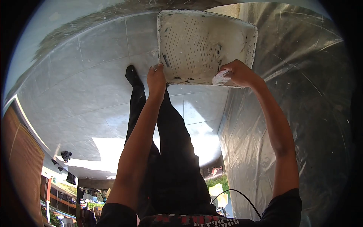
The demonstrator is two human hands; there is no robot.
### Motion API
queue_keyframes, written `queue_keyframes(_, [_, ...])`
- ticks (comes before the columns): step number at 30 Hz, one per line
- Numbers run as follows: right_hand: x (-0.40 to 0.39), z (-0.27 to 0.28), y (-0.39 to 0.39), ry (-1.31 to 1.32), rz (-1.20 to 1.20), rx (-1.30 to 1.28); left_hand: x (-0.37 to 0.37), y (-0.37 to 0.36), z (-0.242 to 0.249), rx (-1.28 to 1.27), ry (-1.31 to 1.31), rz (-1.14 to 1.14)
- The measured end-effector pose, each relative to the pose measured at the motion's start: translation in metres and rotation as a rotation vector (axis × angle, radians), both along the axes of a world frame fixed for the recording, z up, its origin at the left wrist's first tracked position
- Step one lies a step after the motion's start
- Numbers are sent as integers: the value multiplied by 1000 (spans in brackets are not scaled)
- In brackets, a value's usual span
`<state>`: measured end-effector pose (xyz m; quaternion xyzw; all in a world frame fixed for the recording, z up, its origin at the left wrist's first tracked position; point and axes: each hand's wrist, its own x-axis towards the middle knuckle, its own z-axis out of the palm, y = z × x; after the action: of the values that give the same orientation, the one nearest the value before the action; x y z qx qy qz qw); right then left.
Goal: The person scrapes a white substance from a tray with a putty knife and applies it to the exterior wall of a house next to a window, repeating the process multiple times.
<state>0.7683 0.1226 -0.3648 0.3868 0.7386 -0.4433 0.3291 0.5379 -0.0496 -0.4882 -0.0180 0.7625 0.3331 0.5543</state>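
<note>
A white paint tray (206,41) with a ridged ramp and dried paint smears lies on the grey tiled floor. My left hand (156,77) grips the tray's near left corner, fingers curled over the rim. My right hand (237,73) is at the tray's near right corner, closed on a crumpled white rag (221,78) pressed against the rim. Both arms reach down from the bottom of the view.
My legs in black trousers (170,151) stand between my arms, one foot (131,72) just left of the tray. Clear plastic sheeting (302,94) covers the right side. A black cable (242,196) runs near the bottom. Sunlight falls on the tiles (109,147).
</note>
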Motion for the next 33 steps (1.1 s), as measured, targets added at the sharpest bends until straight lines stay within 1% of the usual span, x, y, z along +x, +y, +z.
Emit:
queue_keyframes(2, [19,11,9,-40,-305,-41,-2,4,15,19,-15,-31])
queue_keyframes(3, [22,20,11,-52,-400,-51,-2,4,18,30,-15,-29])
queue_keyframes(4, [27,27,11,-47,-401,-39,-4,6,23,2,23,-86])
queue_keyframes(5, [33,30,6,34,-548,-52,-6,7,29,-26,63,-146])
queue_keyframes(6, [39,33,1,122,-692,-64,-7,5,30,-9,71,-151])
queue_keyframes(7, [45,35,-4,141,-695,-47,-7,4,31,10,179,-211])
queue_keyframes(8, [51,35,-9,231,-833,-98,-9,4,33,32,292,-268])
queue_keyframes(9, [54,36,-15,329,-965,-152,-13,9,47,59,312,-266])
queue_keyframes(10, [55,41,-21,362,-961,-131,-17,12,64,98,303,-265])
queue_keyframes(12, [50,53,-42,637,-1320,-274,-26,19,103,171,321,-266])
queue_keyframes(13, [44,61,-50,683,-1307,-257,-31,24,125,215,316,-279])
queue_keyframes(15, [33,79,-65,850,-1548,-286,-40,30,165,304,343,-296])
queue_keyframes(16, [31,83,-71,906,-1527,-269,-44,33,179,381,425,-336])
queue_keyframes(18, [25,96,-82,1057,-1701,-333,-52,37,212,500,538,-371])
queue_keyframes(19, [18,112,-84,1113,-1674,-321,-57,39,230,553,563,-386])
queue_keyframes(21, [1,141,-89,1177,-1805,-288,-68,41,269,644,622,-394])
queue_keyframes(24, [-10,169,-82,1380,-1734,-352,-90,49,329,808,697,-387])
queue_keyframes(25, [-22,190,-73,1439,-1685,-350,-96,53,349,881,795,-412])
queue_keyframes(26, [-40,225,-70,1457,-1716,-289,-106,58,369,948,897,-438])
queue_keyframes(27, [-57,250,-64,1476,-1746,-232,-117,66,392,994,934,-427])
queue_keyframes(28, [-68,263,-52,1531,-1699,-237,-128,75,416,1030,978,-407])
queue_keyframes(30, [-92,290,-33,1705,-1546,-181,-157,81,462,1137,1191,-376])
queue_keyframes(32, [-130,345,-12,1816,-1459,-152,-189,92,511,1232,1272,-336])
queue_keyframes(33, [-150,378,-5,1883,-1375,-143,-206,93,534,1297,1352,-297])
